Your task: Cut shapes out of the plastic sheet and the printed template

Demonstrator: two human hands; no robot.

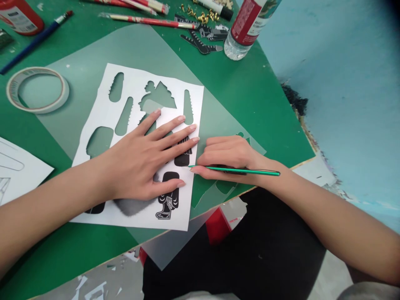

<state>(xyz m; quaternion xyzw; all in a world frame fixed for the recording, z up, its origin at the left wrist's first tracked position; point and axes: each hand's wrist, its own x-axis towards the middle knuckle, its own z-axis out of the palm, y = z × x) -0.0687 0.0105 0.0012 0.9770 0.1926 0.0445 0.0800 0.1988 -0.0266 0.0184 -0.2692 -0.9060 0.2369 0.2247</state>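
Note:
My left hand [146,160] lies flat with fingers spread on a white paper sheet [106,108] that has several cut-out shapes and black printed figures [168,200]. My right hand [226,156] is closed around a thin green tool [246,171], held level, its fine tip touching the sheet's right edge near my left fingertips. The sheet rests on a translucent plastic film [93,58] over the green table [250,91].
A tape roll [37,89] lies at the left. At the back are a plastic bottle [246,29], black cut-out pieces [201,39], brass fasteners [203,16], brushes [34,41] and a red-labelled jar [18,16]. More white paper [18,166] sits far left. The table edge runs near my lap.

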